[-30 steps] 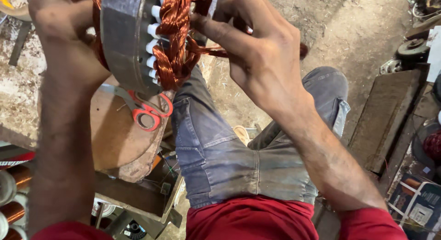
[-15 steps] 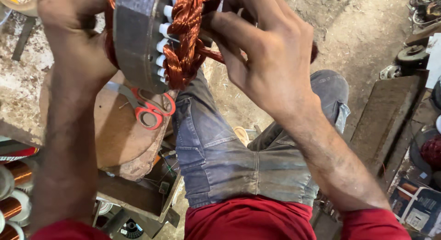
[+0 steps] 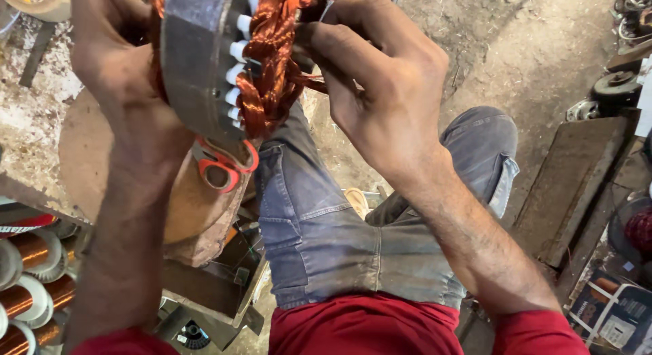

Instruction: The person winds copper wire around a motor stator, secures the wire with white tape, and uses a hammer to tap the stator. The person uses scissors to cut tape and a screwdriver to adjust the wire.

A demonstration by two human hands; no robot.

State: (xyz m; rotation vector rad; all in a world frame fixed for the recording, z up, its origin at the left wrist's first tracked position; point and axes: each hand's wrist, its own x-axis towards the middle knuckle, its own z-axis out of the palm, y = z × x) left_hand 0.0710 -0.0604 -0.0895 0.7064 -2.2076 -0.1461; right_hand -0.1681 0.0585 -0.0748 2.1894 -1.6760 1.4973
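The left hand (image 3: pixel 119 63) is wrapped around the outer rim of a grey motor stator (image 3: pixel 197 56), held up close to the camera at the top of the view, clear of the wooden surface (image 3: pixel 88 165) below. The right hand (image 3: pixel 380 90) is closed, its fingertips pinching the copper winding (image 3: pixel 272 56) that bulges from the stator's face beside a row of white slot insulators (image 3: pixel 234 73). Red-handled scissors (image 3: pixel 224 168) lie on the surface near its right edge, just under the stator. Below that edge a metal frame (image 3: pixel 224 294) crowds the gap beside the person's jeans-clad knee (image 3: pixel 319 219). Spools of copper wire (image 3: pixel 27 280) sit at the lower left. To the right the dirt floor (image 3: pixel 530 56) is open, bounded by a wooden plank (image 3: pixel 577 185) and metal parts (image 3: pixel 611 90)
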